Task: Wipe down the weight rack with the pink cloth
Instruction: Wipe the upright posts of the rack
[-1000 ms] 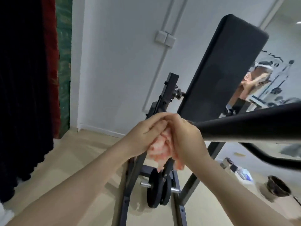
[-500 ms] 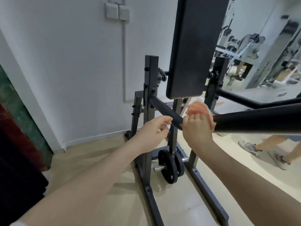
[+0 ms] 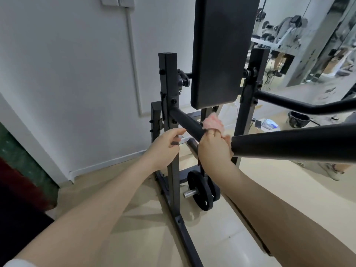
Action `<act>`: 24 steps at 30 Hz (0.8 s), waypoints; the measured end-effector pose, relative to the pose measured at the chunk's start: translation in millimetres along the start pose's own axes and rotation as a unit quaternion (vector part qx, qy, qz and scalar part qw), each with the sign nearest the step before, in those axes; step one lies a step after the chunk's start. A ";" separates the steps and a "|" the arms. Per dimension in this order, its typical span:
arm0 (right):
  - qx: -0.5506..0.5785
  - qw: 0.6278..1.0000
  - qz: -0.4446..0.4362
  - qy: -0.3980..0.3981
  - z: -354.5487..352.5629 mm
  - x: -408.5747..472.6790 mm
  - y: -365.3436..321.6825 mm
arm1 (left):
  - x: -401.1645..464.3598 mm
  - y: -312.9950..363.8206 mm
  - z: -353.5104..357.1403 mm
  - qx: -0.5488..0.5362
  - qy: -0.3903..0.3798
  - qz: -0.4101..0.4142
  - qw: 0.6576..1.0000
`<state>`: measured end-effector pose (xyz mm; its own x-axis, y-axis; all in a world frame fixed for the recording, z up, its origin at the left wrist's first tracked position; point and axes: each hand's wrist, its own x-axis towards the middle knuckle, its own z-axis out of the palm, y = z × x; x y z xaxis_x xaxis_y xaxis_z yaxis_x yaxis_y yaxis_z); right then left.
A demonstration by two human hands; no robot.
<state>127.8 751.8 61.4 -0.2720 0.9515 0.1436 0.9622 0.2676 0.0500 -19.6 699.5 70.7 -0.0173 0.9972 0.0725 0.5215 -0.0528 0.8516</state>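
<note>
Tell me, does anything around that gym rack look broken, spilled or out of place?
Nothing stands out. The weight rack stands upright, its back pad looks intact, and the weight plates sit on their peg low down. The right hand grips the pink cloth against the black bar; the left hand hovers beside it.

Head camera looks forward and down, close over the weight rack (image 3: pixel 169 116).

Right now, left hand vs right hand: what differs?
The right hand grips the pink cloth against the black bar; the left hand holds nothing. The left hand's fingers hang loosely curled beside the bar. Both are raised at the rack.
</note>
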 end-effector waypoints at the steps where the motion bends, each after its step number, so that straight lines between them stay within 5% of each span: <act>1: -0.062 0.998 0.007 0.003 -4.3 1.0 1.0 | 5.2 -3.3 -1.8 0.004 -0.001 0.002 1.000; 3: -0.224 0.973 0.042 -0.034 -5.7 5.3 2.1 | 18.8 -10.4 -3.8 0.004 -0.006 0.002 1.000; 5: -0.245 0.964 0.087 -0.061 -6.4 14.7 -7.7 | 36.4 -18.9 -5.2 0.010 -0.011 0.003 1.000; 13: -0.143 0.986 0.083 0.008 33.3 65.5 -48.9 | 130.3 -69.8 -25.6 0.146 -0.073 0.108 0.981; 20: -0.126 0.969 0.209 -0.037 28.6 63.0 -49.8 | 215.1 -97.8 -41.9 0.349 -0.131 0.250 0.894; 24: -0.070 0.986 0.154 -0.003 44.5 119.1 -67.9 | 242.1 -112.4 -42.4 0.401 -0.119 0.286 0.862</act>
<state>30.4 853.6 31.1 0.0338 0.9853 0.1677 0.9883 -0.0579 0.1410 -118.5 944.7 14.5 0.5638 0.8078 0.1720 0.8104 -0.5812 0.0731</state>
